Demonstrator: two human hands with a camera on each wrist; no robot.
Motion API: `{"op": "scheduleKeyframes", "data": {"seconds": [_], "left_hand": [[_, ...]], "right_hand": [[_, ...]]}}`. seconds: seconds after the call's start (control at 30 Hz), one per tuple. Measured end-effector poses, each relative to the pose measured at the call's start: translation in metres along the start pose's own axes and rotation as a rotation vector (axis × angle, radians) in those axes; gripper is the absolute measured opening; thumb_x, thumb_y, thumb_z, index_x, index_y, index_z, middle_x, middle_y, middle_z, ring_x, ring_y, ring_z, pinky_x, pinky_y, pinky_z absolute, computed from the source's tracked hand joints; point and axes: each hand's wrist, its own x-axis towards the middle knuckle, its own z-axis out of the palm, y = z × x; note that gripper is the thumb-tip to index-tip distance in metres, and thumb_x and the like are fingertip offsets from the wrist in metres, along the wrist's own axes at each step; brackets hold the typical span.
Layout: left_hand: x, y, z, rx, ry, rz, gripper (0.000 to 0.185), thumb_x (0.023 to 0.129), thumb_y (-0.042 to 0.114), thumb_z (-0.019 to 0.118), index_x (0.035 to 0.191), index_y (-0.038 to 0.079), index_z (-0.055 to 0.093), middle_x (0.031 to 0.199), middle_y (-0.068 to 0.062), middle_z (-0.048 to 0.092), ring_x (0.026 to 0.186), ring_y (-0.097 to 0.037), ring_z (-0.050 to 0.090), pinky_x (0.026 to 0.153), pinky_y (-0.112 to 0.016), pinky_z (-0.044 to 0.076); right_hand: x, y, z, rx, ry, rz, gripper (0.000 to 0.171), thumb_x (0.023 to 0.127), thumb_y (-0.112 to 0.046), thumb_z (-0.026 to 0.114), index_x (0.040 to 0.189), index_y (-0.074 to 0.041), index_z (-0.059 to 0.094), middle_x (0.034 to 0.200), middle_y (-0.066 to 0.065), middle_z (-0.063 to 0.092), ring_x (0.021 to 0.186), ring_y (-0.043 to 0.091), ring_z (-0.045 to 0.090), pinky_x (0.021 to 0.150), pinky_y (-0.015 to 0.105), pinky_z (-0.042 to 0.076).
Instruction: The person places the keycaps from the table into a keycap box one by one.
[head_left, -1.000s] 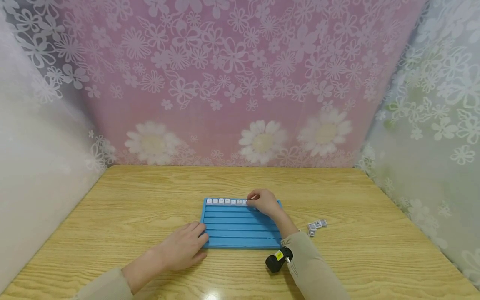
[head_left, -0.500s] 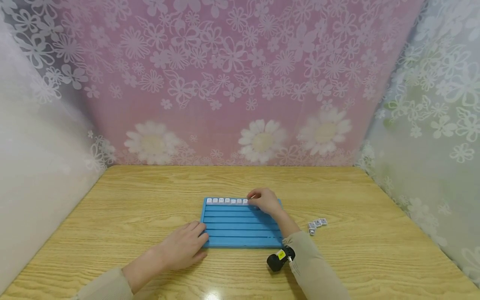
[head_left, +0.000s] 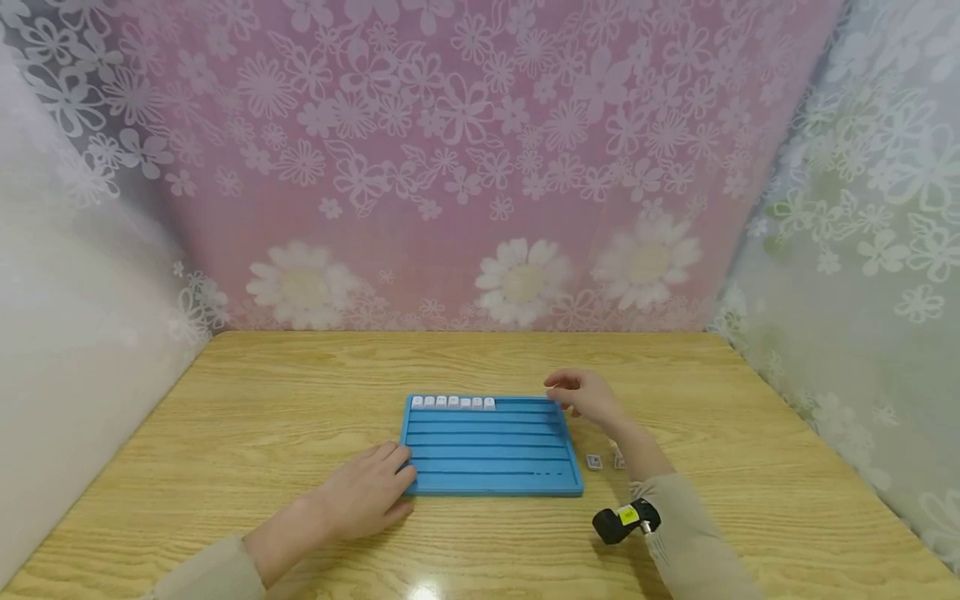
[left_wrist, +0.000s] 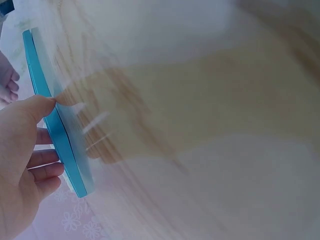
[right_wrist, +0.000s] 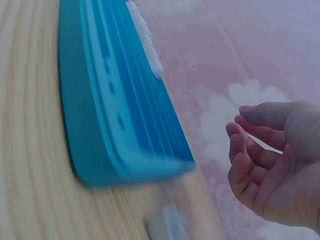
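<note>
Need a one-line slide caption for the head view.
Left hand rests against blue tray; right hand hovers empty beside it.

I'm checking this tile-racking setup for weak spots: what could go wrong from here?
1. The blue grooved plastic tray is steadied only by the left hand at its near left corner, so a nudge might slide it and disturb the row of small white tiles in the far groove.
2. The loose small white tiles lie close under the right hand and its forearm; a sleeve might sweep them away.
</note>
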Motion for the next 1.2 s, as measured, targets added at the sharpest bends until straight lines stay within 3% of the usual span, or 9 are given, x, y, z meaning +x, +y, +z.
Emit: {"op": "scheduleKeyframes", "data": {"seconds": [0.2, 0.47, 0.63, 0.83, 1.2], "left_hand": [[0.0, 0.001, -0.001, -0.009, -0.038, -0.024, 0.03, 0.088, 0.037, 0.061, 0.098, 0.008, 0.058, 0.104, -0.006, 0.051, 0.094, -0.02, 0.047, 0.086, -0.035, 0.044], [0.0, 0.001, 0.001, -0.011, -0.042, -0.031, 0.031, 0.087, 0.037, 0.061, 0.098, 0.008, 0.058, 0.105, -0.007, 0.051, 0.096, -0.021, 0.048, 0.087, -0.035, 0.045], [0.0, 0.001, 0.002, -0.007, -0.04, -0.027, 0.031, 0.087, 0.037, 0.062, 0.097, 0.008, 0.058, 0.104, -0.007, 0.051, 0.094, -0.021, 0.048, 0.085, -0.034, 0.045], [0.001, 0.001, 0.0, 0.003, -0.038, -0.023, 0.031, 0.087, 0.038, 0.061, 0.097, 0.009, 0.058, 0.103, -0.006, 0.051, 0.093, -0.02, 0.047, 0.084, -0.034, 0.045], [0.001, 0.002, -0.002, -0.013, -0.058, -0.034, 0.031, 0.088, 0.036, 0.06, 0.099, 0.007, 0.058, 0.106, -0.007, 0.052, 0.096, -0.021, 0.049, 0.086, -0.035, 0.045]], "right_hand": [[-0.015, 0.015, -0.03, -0.054, -0.068, -0.039, 0.038, 0.092, -0.017, 0.058, 0.12, 0.008, 0.053, 0.098, 0.017, 0.059, 0.082, 0.034, 0.053, 0.064, 0.041, 0.047], [-0.032, 0.03, -0.049, -0.155, -0.256, -0.131, 0.036, 0.088, -0.014, 0.063, 0.117, 0.006, 0.055, 0.098, 0.01, 0.06, 0.084, 0.025, 0.056, 0.067, 0.038, 0.049], [-0.039, 0.029, -0.052, -0.181, -0.355, -0.151, 0.036, 0.086, -0.012, 0.065, 0.116, 0.005, 0.056, 0.095, 0.009, 0.059, 0.084, 0.019, 0.055, 0.07, 0.031, 0.049], [-0.044, 0.023, -0.045, -0.218, -0.429, -0.117, 0.032, 0.081, -0.01, 0.069, 0.109, 0.004, 0.058, 0.087, 0.006, 0.057, 0.077, 0.021, 0.053, 0.064, 0.032, 0.048], [-0.047, 0.026, -0.038, -0.233, -0.457, -0.089, 0.029, 0.075, -0.005, 0.074, 0.1, 0.001, 0.06, 0.085, 0.006, 0.056, 0.076, 0.019, 0.049, 0.064, 0.028, 0.044]]}}
